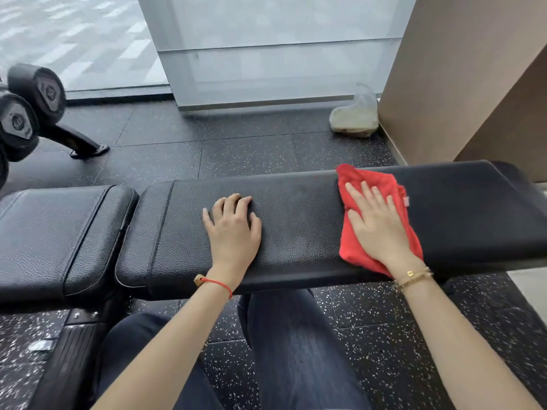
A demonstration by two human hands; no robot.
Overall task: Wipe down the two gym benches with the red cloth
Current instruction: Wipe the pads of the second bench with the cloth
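Fingers of the right hand lie straight and slightly spread, flat on the cloth, pressing it to the pad right of centre in the frame; they pinch nothing. The left hand, just left of centre, rests bare on the same pad with its fingertips bent down against the leather, gripping nothing, apparently bracing.

The cloth is bunched under the palm, with a folded edge showing toward the upper right and a corner trailing near the wrist. To wipe well, the palm should stay flat so the whole cloth keeps contact, and each pass should likely run the full width of the pad, from far edge to near edge, overlapping the one before. The pad's far right end, at the right edge of the frame, looks like the natural next stretch. The area under the left hand will need that hand lifted away in turn.

A second pad sits at lower left, across a narrow gap; whether it belongs to the same bench cannot be told. Dumbbells rest on a rack at upper left, well apart, and a bag lies on the floor beyond the bench.
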